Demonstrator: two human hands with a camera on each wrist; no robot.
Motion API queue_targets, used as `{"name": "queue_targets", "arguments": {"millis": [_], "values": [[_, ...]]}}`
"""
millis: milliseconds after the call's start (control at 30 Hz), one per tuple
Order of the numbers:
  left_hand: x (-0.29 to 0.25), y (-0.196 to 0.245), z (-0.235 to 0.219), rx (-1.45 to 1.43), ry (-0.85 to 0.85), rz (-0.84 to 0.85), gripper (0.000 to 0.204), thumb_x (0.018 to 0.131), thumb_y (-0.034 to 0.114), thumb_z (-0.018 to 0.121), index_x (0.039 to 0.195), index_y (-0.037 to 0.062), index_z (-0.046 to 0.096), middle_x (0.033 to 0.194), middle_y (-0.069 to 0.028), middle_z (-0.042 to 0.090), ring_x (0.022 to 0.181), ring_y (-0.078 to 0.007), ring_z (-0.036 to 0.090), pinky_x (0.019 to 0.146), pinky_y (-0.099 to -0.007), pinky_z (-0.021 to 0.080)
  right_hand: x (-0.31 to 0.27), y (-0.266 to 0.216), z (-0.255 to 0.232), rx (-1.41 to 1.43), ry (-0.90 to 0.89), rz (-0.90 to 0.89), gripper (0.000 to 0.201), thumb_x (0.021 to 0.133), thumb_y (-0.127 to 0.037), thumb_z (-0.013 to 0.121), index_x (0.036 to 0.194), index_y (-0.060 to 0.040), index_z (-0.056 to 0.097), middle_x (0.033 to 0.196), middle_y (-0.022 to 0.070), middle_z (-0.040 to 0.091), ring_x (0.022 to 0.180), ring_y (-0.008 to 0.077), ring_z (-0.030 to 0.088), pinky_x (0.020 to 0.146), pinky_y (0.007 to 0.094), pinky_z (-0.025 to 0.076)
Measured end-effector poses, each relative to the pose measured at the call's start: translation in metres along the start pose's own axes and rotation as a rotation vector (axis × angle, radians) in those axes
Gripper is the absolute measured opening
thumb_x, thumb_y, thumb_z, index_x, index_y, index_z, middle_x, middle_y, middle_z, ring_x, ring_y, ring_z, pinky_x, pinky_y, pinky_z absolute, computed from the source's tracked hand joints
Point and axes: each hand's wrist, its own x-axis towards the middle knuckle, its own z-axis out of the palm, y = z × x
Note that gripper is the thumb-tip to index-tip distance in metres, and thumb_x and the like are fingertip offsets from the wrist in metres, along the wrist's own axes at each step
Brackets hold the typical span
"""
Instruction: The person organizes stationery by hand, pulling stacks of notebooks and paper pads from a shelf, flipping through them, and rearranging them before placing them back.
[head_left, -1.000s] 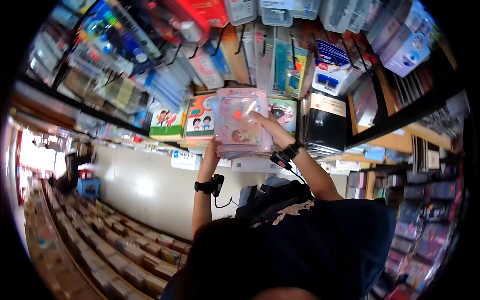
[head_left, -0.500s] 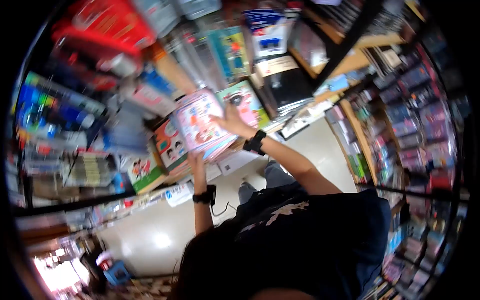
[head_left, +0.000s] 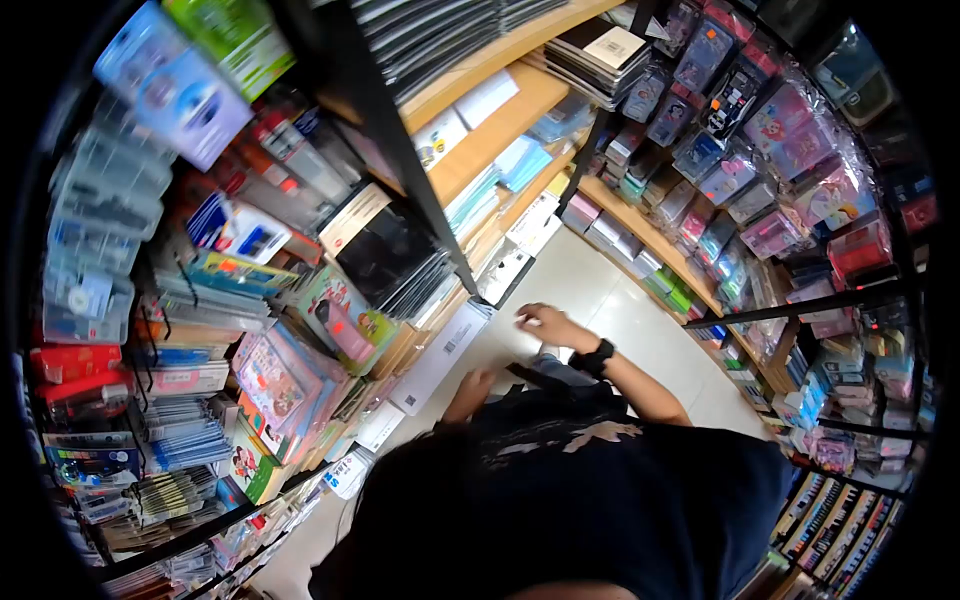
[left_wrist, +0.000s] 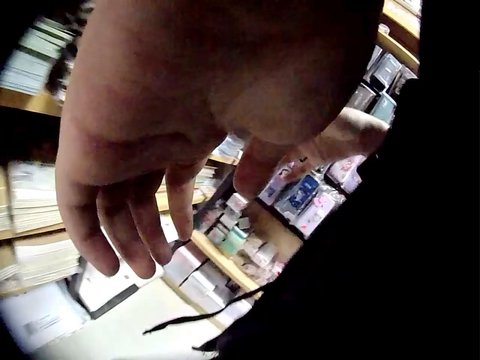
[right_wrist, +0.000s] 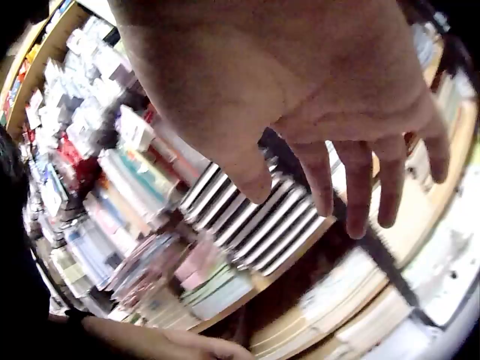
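Note:
In the head view my right hand hangs in front of my body over the floor, holding nothing. My left hand is lower and closer to my torso, partly cut off by the dark shirt. The left wrist view shows the left hand with loosely bent fingers and nothing between them. Relaxed, slightly spread fingers of the right hand appear in the right wrist view. The pink illustrated pack lies on the shelf to the left, apart from both hands. Beside it is a green picture book.
Black notebooks are stacked on the left shelf by a dark upright post. Packaged goods hang on the right-hand rack. A wooden shelf edge runs along the pale tiled floor.
Both hands have let go of the pink pack and drawn back toward my body. The head view has turned right, so the stationery shelf now stands at the left.

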Motion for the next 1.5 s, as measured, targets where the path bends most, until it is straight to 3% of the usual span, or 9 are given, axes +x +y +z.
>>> {"name": "queue_targets", "arguments": {"millis": [333,700,900,1067,1133,1167,1300,1333,1500], "values": [[0.217,0.163,0.010,-0.557,0.291,-0.074,0.032,0.077,0.030,0.043,0.097,0.0053,0.044,0.074,-0.0008,0.044,0.064,-0.0090,0.042,0.055,-0.0203,0.036,0.073,0.125,-0.148,0.302,0.121,0.176,0.033,0.077,-0.028,0.048,0.092,0.0003,0.052,0.077,0.0097,0.056,0.067,0.0171,0.052,0.063,0.0270,0.043],[0.372,0.153,-0.013,-1.216,0.686,-0.370,0.033,0.079,0.041,0.041,0.092,0.0118,0.045,0.083,-0.0033,0.047,0.067,-0.0146,0.045,0.057,-0.0231,0.039,0.245,0.142,-0.171,0.967,0.099,0.613,0.071,0.068,-0.044,0.056,0.114,0.0044,0.032,0.117,0.0158,0.030,0.108,0.0259,0.034,0.082,0.0358,0.035],[0.398,0.143,-0.013,-1.262,0.905,-0.522,0.039,0.075,0.043,0.049,0.100,0.0128,0.043,0.085,-0.0043,0.051,0.064,-0.0166,0.051,0.054,-0.0222,0.043,0.265,0.128,-0.186,1.144,0.115,0.593,0.038,0.064,-0.040,0.062,0.068,-0.0043,0.050,0.054,0.0025,0.043,0.040,0.0107,0.036,0.038,0.0209,0.029],[0.355,0.171,-0.015,-1.386,0.667,-0.305,0.044,0.075,0.034,0.054,0.108,0.0122,0.037,0.093,-0.0082,0.048,0.077,-0.0186,0.050,0.064,-0.0262,0.047,0.272,0.137,-0.190,1.092,0.116,0.785,0.043,0.058,-0.044,0.067,0.067,-0.0054,0.050,0.049,0.0014,0.041,0.037,0.0108,0.036,0.036,0.0232,0.032],[0.344,0.171,-0.007,-1.508,0.566,-0.235,0.043,0.074,0.034,0.054,0.105,0.0091,0.038,0.089,-0.0117,0.048,0.072,-0.0201,0.051,0.063,-0.0272,0.047,0.257,0.122,-0.207,1.086,-0.094,0.868,0.058,0.053,-0.048,0.069,0.090,-0.0092,0.048,0.078,0.0031,0.045,0.077,0.0181,0.045,0.066,0.0351,0.042],[0.324,0.171,0.012,-0.720,0.570,0.202,0.044,0.074,0.033,0.054,0.103,0.0035,0.038,0.089,-0.0134,0.047,0.072,-0.0209,0.051,0.063,-0.0286,0.047,0.252,0.123,-0.205,1.120,-0.059,0.920,0.056,0.054,-0.045,0.070,0.091,-0.0105,0.047,0.079,0.0031,0.046,0.080,0.0199,0.045,0.068,0.0353,0.044],[0.304,0.193,0.046,-0.550,0.318,0.112,0.047,0.073,0.032,0.056,0.106,0.0047,0.036,0.091,-0.0125,0.045,0.082,-0.0228,0.048,0.066,-0.0323,0.045,0.232,0.158,-0.196,1.483,-0.079,0.895,0.046,0.062,-0.033,0.068,0.096,-0.0102,0.048,0.092,0.0048,0.051,0.084,0.0222,0.049,0.071,0.0376,0.044],[0.314,0.193,0.059,-1.414,0.325,-0.389,0.047,0.074,0.031,0.056,0.108,0.0076,0.035,0.095,-0.0117,0.044,0.086,-0.0223,0.046,0.070,-0.0317,0.043,0.237,0.196,-0.174,1.614,-0.080,0.797,0.059,0.057,-0.026,0.072,0.105,-0.0095,0.043,0.097,0.0086,0.051,0.083,0.0244,0.052,0.068,0.0442,0.044],[0.287,0.268,0.088,-1.252,0.008,-0.364,0.053,0.075,0.034,0.053,0.112,0.0029,0.030,0.102,-0.0104,0.041,0.089,-0.0212,0.043,0.081,-0.0324,0.035,0.189,0.173,-0.237,1.217,0.035,0.716,0.038,0.057,-0.017,0.070,0.090,-0.0044,0.056,0.083,0.0046,0.057,0.075,0.0169,0.054,0.064,0.0309,0.044]]}}
